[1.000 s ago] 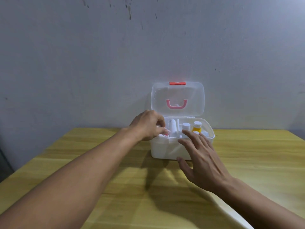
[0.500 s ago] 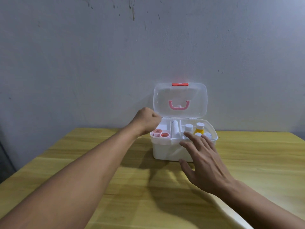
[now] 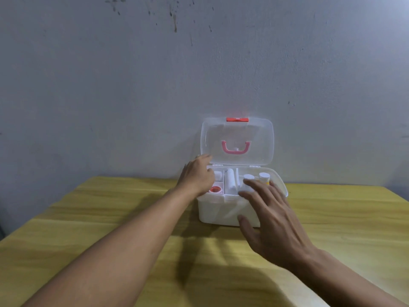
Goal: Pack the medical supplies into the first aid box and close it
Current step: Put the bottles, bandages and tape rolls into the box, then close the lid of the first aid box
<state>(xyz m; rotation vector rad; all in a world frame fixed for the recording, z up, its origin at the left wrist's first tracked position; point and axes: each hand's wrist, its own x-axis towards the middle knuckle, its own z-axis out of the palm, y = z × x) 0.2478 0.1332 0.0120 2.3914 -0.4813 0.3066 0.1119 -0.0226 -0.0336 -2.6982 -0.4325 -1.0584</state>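
Plain grey scuffed wall (image 3: 110, 85) behind, yellow wooden table (image 3: 88, 218) up against it, and the first aid box (image 3: 221, 212) sits at the far middle of the table with its clear lid (image 3: 238, 140) standing upright. Supplies look packed already: a tape roll (image 3: 214, 189) near left, a white tube (image 3: 230, 181) in the middle, two capped bottles (image 3: 263, 177) on the right. The left hand (image 3: 197, 176) is at the lid's lower left corner, fingers loosely curled and holding nothing I can see. The right hand (image 3: 272, 220) is spread flat at the front rim, empty. My worry: those bottles stand tall, so the lid could catch on them and the red latch (image 3: 237, 119) won't snap. Also swinging the lid from one corner could twist it, or nip the right fingertips.
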